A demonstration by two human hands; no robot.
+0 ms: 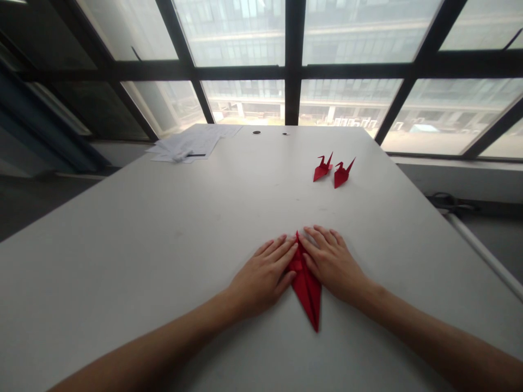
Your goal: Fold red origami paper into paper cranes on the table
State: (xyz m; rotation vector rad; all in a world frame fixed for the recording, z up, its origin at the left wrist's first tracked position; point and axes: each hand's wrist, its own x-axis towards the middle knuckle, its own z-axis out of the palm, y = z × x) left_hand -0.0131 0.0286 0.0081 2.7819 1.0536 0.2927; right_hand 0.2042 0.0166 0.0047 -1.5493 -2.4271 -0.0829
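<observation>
A folded piece of red origami paper (307, 291) lies flat on the white table, a long narrow diamond with one point toward me and a slit down its middle. My left hand (263, 272) rests flat over its left edge, fingers stretched toward the far tip. On the opposite edge my right hand (333, 261) presses down with its fingers spread. Both hands are open, and they cover much of the paper's upper sides. Farther off stand two finished red paper cranes, one on the left (322, 167) and one on the right (343, 173).
The white table (143, 234) reaches to the windows (245, 100). Loose white papers (192, 142) with a dark pen-like object (196, 155) lie at the far left. Two small round dark spots mark the far edge. A white pipe (486, 253) runs beyond the right edge.
</observation>
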